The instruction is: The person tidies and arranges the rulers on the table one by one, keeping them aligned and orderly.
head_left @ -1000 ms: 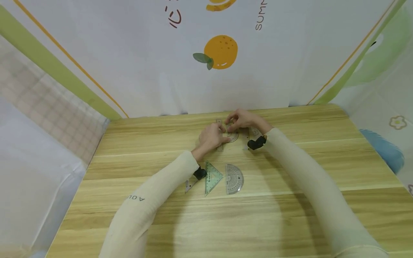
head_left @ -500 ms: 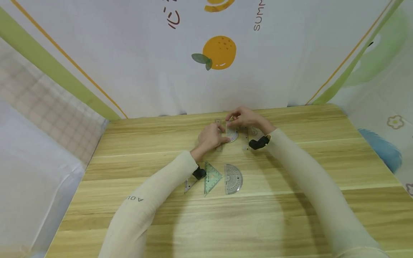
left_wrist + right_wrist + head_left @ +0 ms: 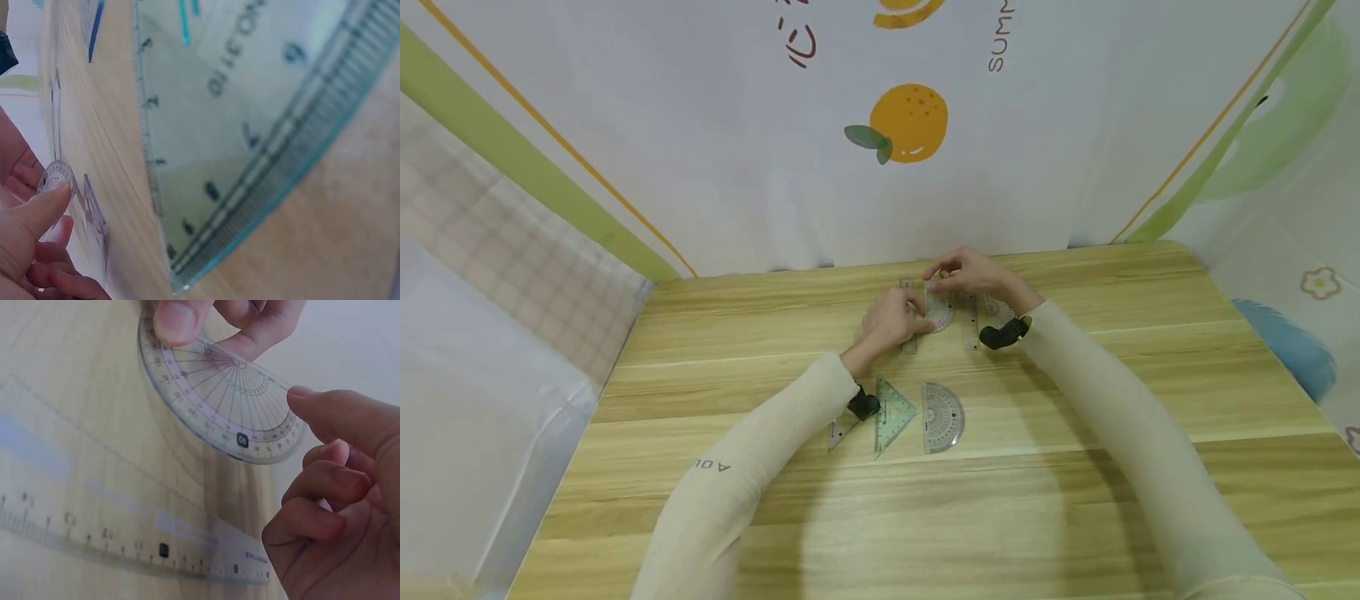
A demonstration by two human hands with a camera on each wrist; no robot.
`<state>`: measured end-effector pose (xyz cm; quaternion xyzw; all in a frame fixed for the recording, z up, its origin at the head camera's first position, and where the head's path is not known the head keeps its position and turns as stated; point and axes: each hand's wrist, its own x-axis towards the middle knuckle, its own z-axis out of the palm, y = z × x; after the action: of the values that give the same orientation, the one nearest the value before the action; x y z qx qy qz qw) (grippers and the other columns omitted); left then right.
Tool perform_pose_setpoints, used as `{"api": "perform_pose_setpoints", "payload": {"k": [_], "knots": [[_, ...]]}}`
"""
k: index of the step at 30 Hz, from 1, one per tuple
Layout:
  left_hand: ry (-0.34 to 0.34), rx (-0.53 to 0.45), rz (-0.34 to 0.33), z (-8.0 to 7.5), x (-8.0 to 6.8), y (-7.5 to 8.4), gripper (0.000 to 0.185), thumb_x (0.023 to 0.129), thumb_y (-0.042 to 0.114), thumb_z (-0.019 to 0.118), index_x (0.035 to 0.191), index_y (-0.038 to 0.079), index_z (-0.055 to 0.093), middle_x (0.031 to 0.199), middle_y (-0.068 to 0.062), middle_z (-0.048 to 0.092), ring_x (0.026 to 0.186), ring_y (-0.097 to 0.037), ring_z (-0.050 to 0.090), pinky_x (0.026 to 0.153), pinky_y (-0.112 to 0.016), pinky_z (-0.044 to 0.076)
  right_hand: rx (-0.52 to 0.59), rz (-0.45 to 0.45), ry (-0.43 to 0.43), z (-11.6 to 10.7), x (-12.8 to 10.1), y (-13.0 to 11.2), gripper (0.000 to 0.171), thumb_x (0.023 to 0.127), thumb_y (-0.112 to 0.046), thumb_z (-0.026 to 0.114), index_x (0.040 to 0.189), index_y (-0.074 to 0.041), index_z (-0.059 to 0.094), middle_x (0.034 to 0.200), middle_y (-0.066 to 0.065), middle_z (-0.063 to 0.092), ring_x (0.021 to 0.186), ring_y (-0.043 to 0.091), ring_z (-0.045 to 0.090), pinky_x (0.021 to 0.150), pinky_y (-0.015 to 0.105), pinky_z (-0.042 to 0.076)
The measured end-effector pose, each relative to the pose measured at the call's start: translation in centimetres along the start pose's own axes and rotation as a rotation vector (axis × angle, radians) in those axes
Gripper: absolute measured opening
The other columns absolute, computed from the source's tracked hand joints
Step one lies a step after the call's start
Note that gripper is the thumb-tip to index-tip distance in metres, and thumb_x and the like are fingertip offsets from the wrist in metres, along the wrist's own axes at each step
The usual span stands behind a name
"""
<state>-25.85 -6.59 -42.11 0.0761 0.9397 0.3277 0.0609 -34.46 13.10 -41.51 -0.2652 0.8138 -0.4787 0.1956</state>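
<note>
Lifted slightly, protractor (image 3: pixel 222 403) partly hidden by hands (image 3: pixel 925 296).

On the table (image 3: pixel 1075 467), set square (image 3: pixel 891 412) lies left of protractor (image 3: pixel 942 417).

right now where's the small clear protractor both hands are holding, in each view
Head: the small clear protractor sits at the table's far middle, between the left hand and right hand.
Left wrist: at the left edge, tiny, behind the thumb.
Right wrist: upper centre, large, pinched at two ends.
Shared landmark: the clear straight ruler beside it.
</note>
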Motion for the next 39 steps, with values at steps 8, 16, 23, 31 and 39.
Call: {"api": "perform_pose_setpoints", "payload": {"k": [8,16,23,31,39], "knots": [[-0.018,-0.019,-0.007,0.1,0.2,0.0,0.023,0.084,0.028,0.087,0.096,0.013,0.074,0.069,0.000,0.060,0.054,-0.011,0.046,0.047,-0.025,0.033,-0.001,-0.001,0.028,-0.1,0.0,0.5,0.024,0.097,-0.012,0.071,0.116,0.002,0.071,0.080,0.008,0.049,0.067,0.018,0.039,0.064,0.030,0.035],[-0.026,-0.066,0.046,-0.1,-0.1,0.1,0.017,0.087,0.022,0.084,0.086,0.011,0.072,0.066,0.001,0.056,0.054,-0.010,0.044,0.048,-0.025,0.032,-0.005,0.031,0.036,-0.4,-0.5,0.0,0.022,0.099,-0.012,0.069,0.111,0.006,0.072,0.101,0.011,0.067,0.078,0.020,0.045,0.072,0.036,0.040],[-0.059,-0.154,0.116,0.2,-0.3,-0.1,0.013,0.090,0.012,0.078,0.080,0.007,0.072,0.062,0.000,0.057,0.050,-0.009,0.043,0.047,-0.023,0.032,0.027,0.040,0.052,-0.5,-1.1,-0.7,0.017,0.097,-0.009,0.071,0.105,0.006,0.074,0.090,0.007,0.063,0.074,0.018,0.041,0.070,0.033,0.038],[-0.075,-0.275,0.196,0.4,-0.6,-0.5,0.012,0.092,0.009,0.076,0.082,0.001,0.073,0.077,-0.003,0.063,0.056,-0.010,0.046,0.054,-0.023,0.038,0.062,0.005,0.077,-0.4,-1.6,-0.9,0.014,0.097,-0.005,0.070,0.103,0.006,0.075,0.100,0.012,0.067,0.080,0.020,0.049,0.074,0.032,0.043],[-0.080,-0.407,0.182,0.2,-1.2,-0.8,0.010,0.092,0.006,0.074,0.085,-0.001,0.072,0.063,0.003,0.050,0.054,-0.007,0.040,0.055,-0.022,0.033,0.076,0.025,0.087,-0.1,-1.8,-1.4,0.014,0.098,-0.011,0.070,0.103,0.002,0.075,0.100,0.012,0.066,0.083,0.021,0.050,0.076,0.039,0.041]]}}
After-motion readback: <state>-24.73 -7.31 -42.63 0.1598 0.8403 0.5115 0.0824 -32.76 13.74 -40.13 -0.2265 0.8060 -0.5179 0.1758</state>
